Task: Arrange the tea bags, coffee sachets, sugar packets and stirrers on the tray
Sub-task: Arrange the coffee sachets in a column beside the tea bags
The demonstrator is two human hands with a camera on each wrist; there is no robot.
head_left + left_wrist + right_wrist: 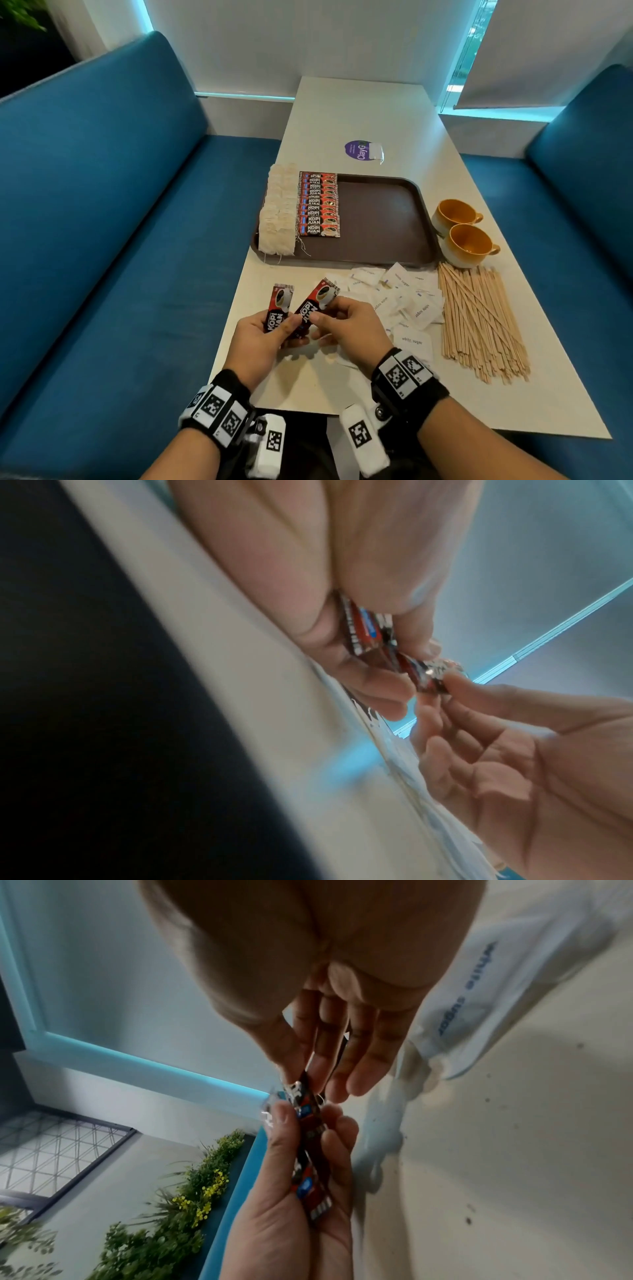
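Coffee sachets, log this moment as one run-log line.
left hand: holds coffee sachet | right hand: pinches second coffee sachet | tray: tea bags, sachet row | sugar packets, stirrers: on table

Nine coffee sachets [319, 205] are sitting in a row on the one brown tray [383, 219], and two more sachets [298, 310] are being held at 6 o'clock. Two yellow cups [462, 233] are sitting at 3 o'clock. Tea bags [279, 212], sugar packets [400, 298] and stirrers [479, 315] are piling up too densely to count.
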